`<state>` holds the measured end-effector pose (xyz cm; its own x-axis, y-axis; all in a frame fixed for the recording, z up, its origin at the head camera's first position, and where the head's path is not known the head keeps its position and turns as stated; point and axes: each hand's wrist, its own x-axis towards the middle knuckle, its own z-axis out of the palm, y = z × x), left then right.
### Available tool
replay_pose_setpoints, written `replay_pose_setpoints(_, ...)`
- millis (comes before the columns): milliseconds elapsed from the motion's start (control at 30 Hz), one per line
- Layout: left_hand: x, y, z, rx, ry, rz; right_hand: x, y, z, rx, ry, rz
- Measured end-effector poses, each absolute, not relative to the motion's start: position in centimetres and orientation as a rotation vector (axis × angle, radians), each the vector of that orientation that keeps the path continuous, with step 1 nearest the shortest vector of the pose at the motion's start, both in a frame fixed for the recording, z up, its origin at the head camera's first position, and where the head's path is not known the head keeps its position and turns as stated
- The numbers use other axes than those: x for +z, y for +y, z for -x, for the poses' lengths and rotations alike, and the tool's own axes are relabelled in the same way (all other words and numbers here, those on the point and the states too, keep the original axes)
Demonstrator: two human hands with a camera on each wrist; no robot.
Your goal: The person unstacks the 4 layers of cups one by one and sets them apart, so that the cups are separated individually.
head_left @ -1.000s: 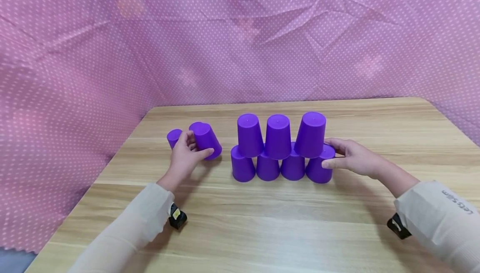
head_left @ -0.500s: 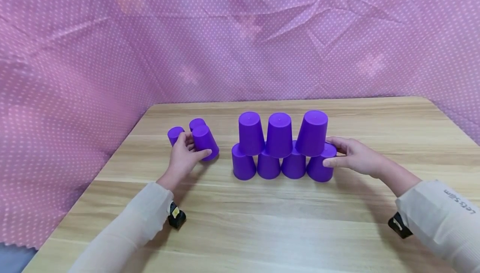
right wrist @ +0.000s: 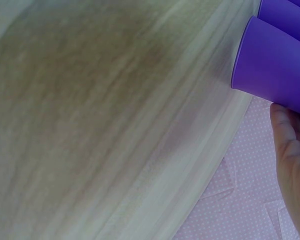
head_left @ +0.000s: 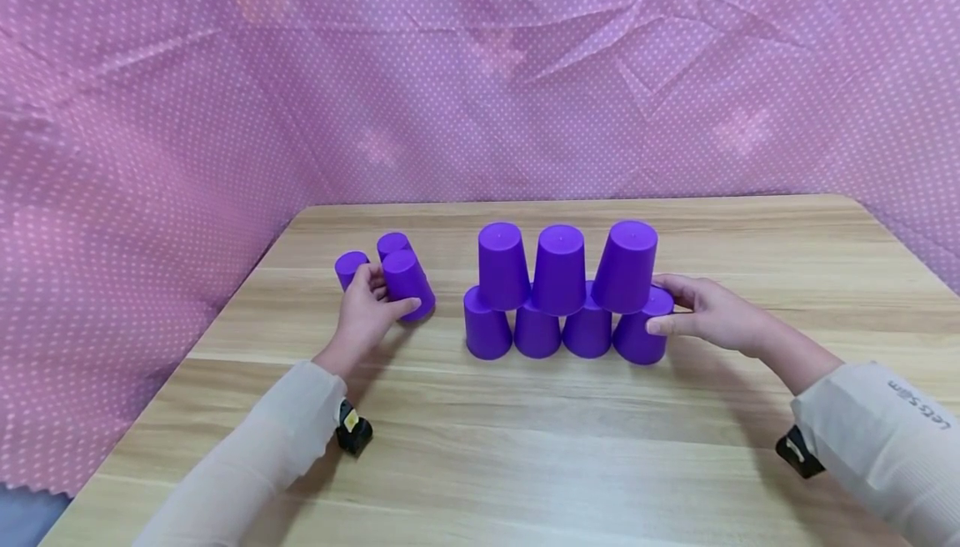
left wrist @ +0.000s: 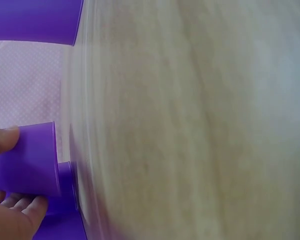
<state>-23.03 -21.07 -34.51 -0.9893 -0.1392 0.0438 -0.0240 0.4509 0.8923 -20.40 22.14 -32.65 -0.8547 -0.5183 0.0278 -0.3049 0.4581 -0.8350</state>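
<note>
Upside-down purple plastic cups stand in two tiers at mid-table. Three cups form the upper tier, among them a middle one point(head_left: 558, 270), over a lower row of several cups point(head_left: 537, 334). My left hand point(head_left: 367, 307) grips a separate purple cup point(head_left: 408, 284) left of the stack, thumb on one side and fingers on the other; in the left wrist view this cup point(left wrist: 27, 160) is close to the table. My right hand point(head_left: 708, 313) holds the lower row's rightmost cup point(head_left: 637, 338) between thumb and fingers. In the right wrist view part of this hand point(right wrist: 292, 155) shows against a purple cup point(right wrist: 270, 65).
Behind my left hand stand two more upturned purple cups, one at the far left point(head_left: 351, 266) and one farther back point(head_left: 393, 244). The wood-grain table point(head_left: 525, 455) ends at a pink dotted cloth point(head_left: 480, 97) at the back and sides.
My left hand has drawn its cup slightly left and lower, away from the stack. My right hand stays at the rightmost lower cup. The tiers look the same.
</note>
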Motion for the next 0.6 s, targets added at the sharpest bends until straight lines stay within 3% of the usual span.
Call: replay_pose_setpoints(600, -34.88, -21.60, 23.11, -1.644, -2.590, -0.188, -32.55, 22.07, 20.38, -1.346, 2.481, 0.709)
